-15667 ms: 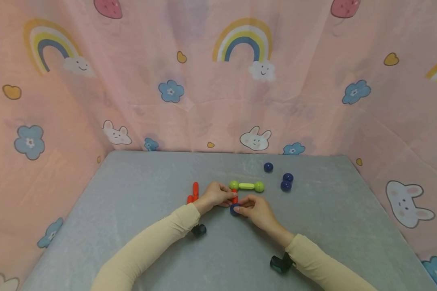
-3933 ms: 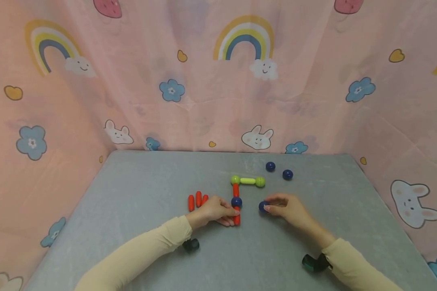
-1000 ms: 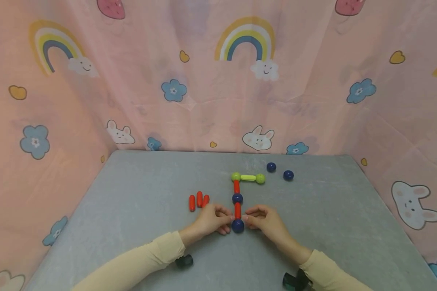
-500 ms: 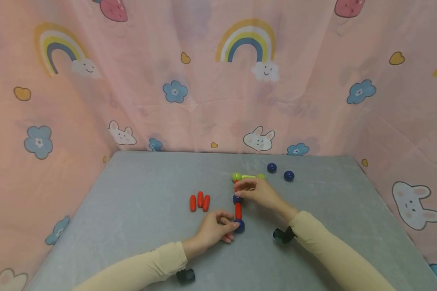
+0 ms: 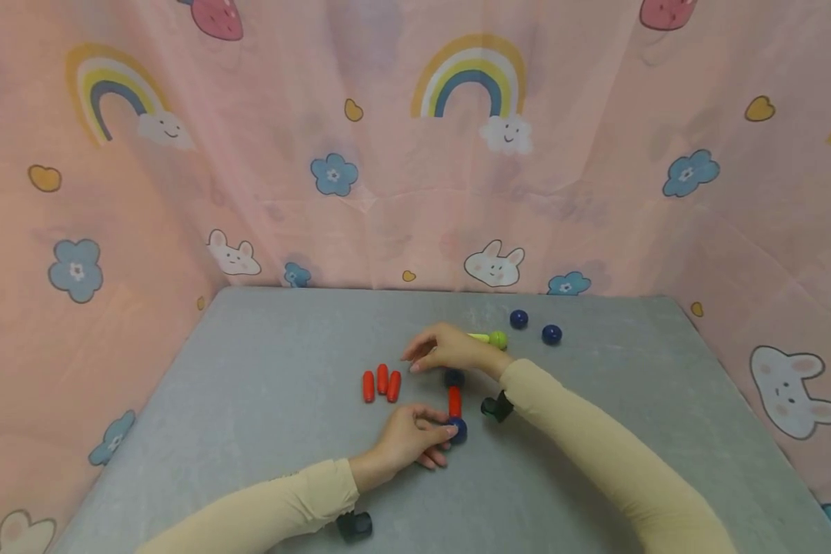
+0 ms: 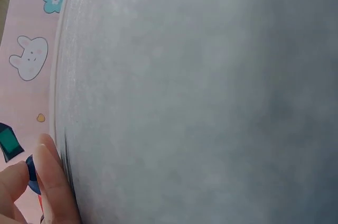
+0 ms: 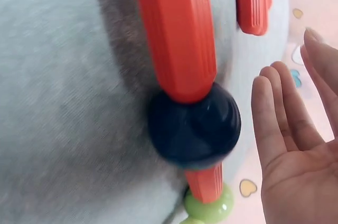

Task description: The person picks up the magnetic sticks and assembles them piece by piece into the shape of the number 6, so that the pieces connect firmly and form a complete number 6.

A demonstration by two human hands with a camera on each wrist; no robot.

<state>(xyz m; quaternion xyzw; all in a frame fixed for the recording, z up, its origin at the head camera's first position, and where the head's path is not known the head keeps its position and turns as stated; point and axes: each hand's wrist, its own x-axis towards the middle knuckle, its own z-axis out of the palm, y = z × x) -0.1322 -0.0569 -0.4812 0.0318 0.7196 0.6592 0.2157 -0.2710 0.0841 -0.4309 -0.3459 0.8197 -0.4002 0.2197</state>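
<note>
My left hand pinches a dark blue ball between thumb and fingers, at the near end of a chain of rods and balls. A red rod runs from it to a second blue ball; another red rod continues to a green ball. My right hand reaches leftward over the chain's far part with fingers extended, holding nothing. Just left of its fingertips lie three loose red rods. In the head view the right hand hides the green corner ball.
A light green rod and its end ball stick out to the right behind the right wrist. Two loose blue balls, one nearer the back and one farther right, lie on the grey table. Pink patterned cloth surrounds it.
Over the earlier frames a second red rod and another blue ball joined the chain. Lately the right hand left the near ball, moving away and left; the left hand came to pinch that ball.
</note>
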